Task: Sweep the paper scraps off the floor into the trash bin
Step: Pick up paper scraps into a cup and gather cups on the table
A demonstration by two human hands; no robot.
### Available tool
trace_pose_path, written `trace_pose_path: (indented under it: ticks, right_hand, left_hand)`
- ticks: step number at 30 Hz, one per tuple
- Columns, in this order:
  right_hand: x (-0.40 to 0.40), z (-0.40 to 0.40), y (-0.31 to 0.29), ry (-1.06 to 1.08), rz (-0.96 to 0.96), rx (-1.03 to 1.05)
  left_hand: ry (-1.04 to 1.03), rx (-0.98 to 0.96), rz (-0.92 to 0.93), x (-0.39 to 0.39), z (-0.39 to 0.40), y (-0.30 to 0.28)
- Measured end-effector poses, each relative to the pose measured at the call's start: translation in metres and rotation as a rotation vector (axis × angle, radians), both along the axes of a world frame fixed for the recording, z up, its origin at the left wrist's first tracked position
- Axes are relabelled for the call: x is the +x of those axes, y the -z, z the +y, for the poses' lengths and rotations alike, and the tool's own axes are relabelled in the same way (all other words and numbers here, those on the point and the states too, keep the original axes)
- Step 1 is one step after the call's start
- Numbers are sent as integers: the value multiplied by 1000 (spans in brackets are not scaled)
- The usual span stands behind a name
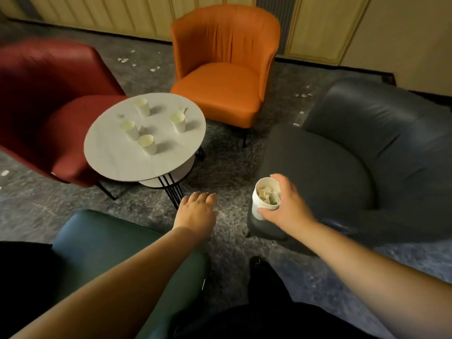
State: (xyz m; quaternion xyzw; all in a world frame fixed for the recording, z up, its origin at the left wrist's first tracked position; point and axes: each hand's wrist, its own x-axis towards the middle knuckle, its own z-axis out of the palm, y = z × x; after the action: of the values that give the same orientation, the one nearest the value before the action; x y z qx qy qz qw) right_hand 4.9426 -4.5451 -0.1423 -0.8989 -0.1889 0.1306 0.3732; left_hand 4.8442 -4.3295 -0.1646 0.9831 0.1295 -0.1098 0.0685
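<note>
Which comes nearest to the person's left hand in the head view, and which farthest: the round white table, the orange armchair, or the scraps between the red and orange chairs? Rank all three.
From the left hand:
1. Round white table, just ahead and left.
2. Orange armchair, beyond the table.
3. Paper scraps, on the floor by the far wall.

Lounge or waiting area, of the kind found in an office or hotel.

Four upholstered armchairs, one orange (225,69), one dark red (49,99), one dark grey (362,152) and one dark green (117,250), are grouped around a small round white table (117,157) on black wire legs. Four white paper cups (146,143) stand on the tabletop. The floor is grey patterned carpet (227,162), with paper scraps (123,60) scattered on it between the chairs. The walls are cream panelling (97,13) above a dark skirting.
</note>
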Motion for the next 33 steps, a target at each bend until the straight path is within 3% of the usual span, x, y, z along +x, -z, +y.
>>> trace_pose_path:
  ticks: [8, 17, 24, 33]
  right_hand:
    - [141, 73, -5, -206, 5, 35]
    - [220, 179, 6, -378, 3, 15]
    - [274, 281, 24, -438, 35, 15]
    - [338, 391, 39, -441, 67, 1]
  left_hand:
    - [-257, -9, 11, 91, 59, 9]
    - [-464, -18, 4, 121, 141, 15]
    - [-520, -3, -4, 168, 237, 30]
    - [-544, -37, 161, 211, 362, 65]
